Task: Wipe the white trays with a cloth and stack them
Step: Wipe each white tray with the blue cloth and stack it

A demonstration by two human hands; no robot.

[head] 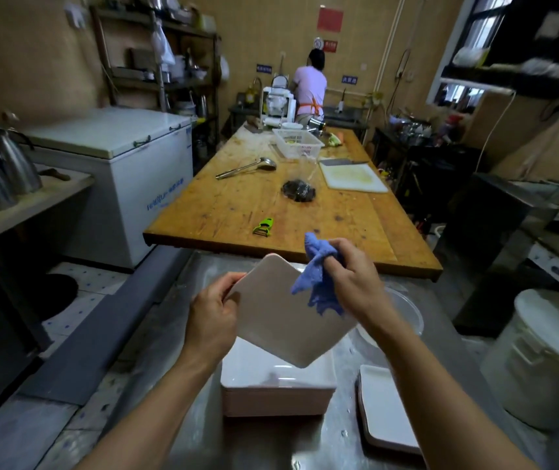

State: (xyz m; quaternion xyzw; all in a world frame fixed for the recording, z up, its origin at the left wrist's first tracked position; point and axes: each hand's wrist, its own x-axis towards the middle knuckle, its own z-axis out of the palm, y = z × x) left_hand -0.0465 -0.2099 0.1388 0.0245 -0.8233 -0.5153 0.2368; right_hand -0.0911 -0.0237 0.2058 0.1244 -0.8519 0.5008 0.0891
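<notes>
My left hand [215,313] gripped the white tray [281,310] by its corner, tilted up so its underside faced me. My right hand [349,283] clutched the blue cloth [318,283] against it for wiping. Below my fingers waited the stack of trays [271,388].

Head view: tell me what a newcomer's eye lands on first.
First, the white tray held tilted at centre, the left hand gripping its left edge while the right hand holds a blue cloth against it. Below it sits a stack of white trays, and beyond stretches a long wooden table.
</notes>
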